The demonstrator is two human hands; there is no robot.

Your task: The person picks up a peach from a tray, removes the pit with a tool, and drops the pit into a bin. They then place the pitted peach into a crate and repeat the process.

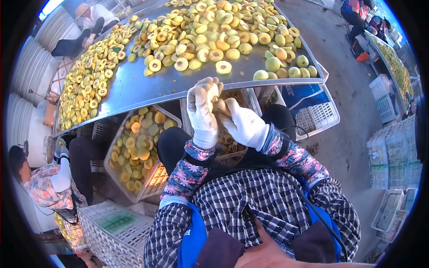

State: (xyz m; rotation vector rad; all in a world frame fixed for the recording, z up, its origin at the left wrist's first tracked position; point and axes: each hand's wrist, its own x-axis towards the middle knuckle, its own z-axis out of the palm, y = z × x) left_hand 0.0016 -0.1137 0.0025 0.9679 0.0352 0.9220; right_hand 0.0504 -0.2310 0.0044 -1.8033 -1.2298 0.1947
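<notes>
Both my hands wear white gloves with tan, stained fingers and meet just in front of the metal table's near edge. My left hand [204, 109] is closed round a cut yellow fruit half [213, 93], its pale inside facing right. My right hand [243, 121] is closed beside it, gripping a small tool by what looks like a brown handle [219, 106]; the tool's tip is hidden at the fruit. Beyond them, the metal table [134, 85] bears many halved fruits [214, 27], and whole green ones [273, 64] lie near its right corner.
Below the table on the left stands a crate of fruit halves [139, 147]. Another crate [232, 96] sits beneath my hands, and a white crate [315, 117] is to the right. A co-worker [53, 183] sits at left, another [96, 20] beyond the table. Crates are stacked at right [393, 152].
</notes>
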